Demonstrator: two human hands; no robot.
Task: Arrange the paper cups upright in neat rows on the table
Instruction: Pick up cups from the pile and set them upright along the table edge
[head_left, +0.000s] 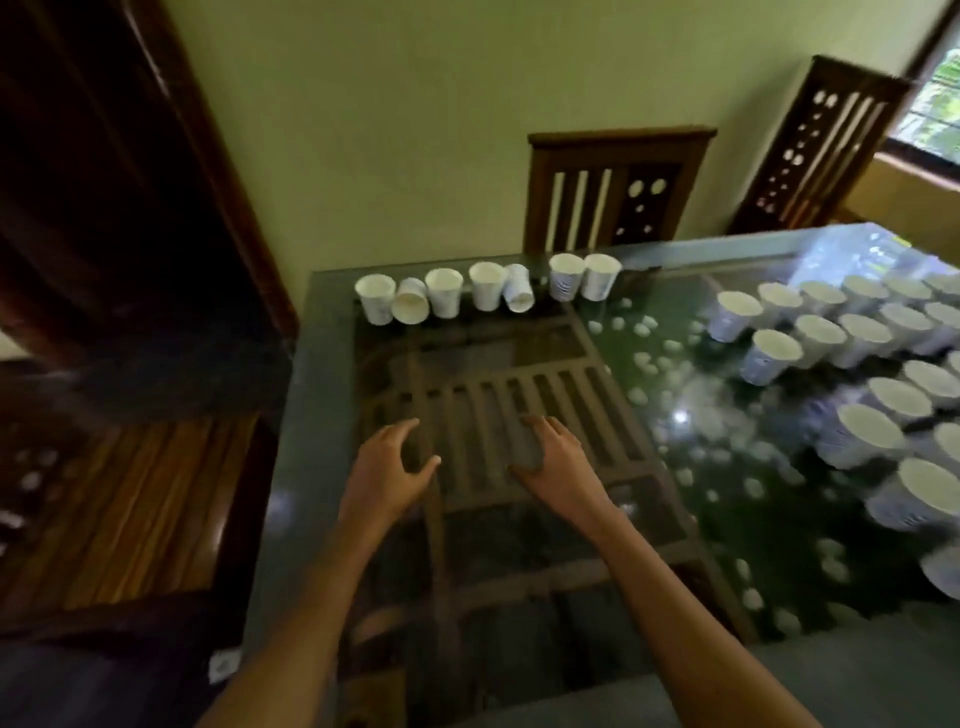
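Our left hand (387, 462) and right hand (556, 457) hover released above the table (311, 415). At 12 o'clock cups (444, 293) stand mouth-up; two tipped cups (410, 307) point their mouths toward 6 o'clock. Further upright rows (831, 332) sit at 2 o'clock.

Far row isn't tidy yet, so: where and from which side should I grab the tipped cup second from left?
Probably pinch its rim, coming from the near side with the left hand. The tipped cup lies with its mouth facing you, and upright cups crowd both flanks, so the walls look hard to reach: thumb inside, fingers on top.
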